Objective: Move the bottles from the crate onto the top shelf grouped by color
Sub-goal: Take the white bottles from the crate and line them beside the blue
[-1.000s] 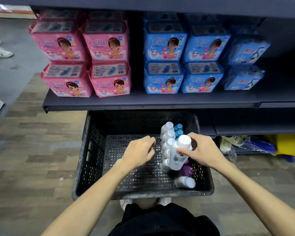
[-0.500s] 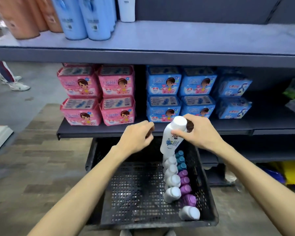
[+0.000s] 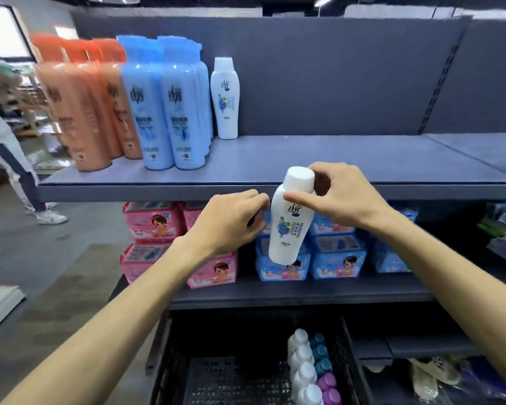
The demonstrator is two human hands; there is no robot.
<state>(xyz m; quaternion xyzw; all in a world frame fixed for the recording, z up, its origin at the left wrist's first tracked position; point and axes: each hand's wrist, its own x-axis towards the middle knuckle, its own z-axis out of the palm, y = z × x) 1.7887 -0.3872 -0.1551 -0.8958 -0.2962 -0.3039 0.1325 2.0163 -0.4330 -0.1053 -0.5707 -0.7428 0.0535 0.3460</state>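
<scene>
A single wide-angle camera is riding on the person's head. It is facing the top shelf [image 3: 362, 159] head-on and standing near it, tilting slightly downward. The shelf's front edge is running across mid-frame. The crate [image 3: 231, 381] is showing directly below the shelf, cut by the bottom border. The held white bottle [image 3: 289, 226] is hanging just in front of the shelf edge, near frame centre.

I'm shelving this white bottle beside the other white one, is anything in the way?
Nothing visible: the grey top shelf is bare right of the standing white bottle, and the white plastic bottle in the right hand hangs before its edge.
</scene>
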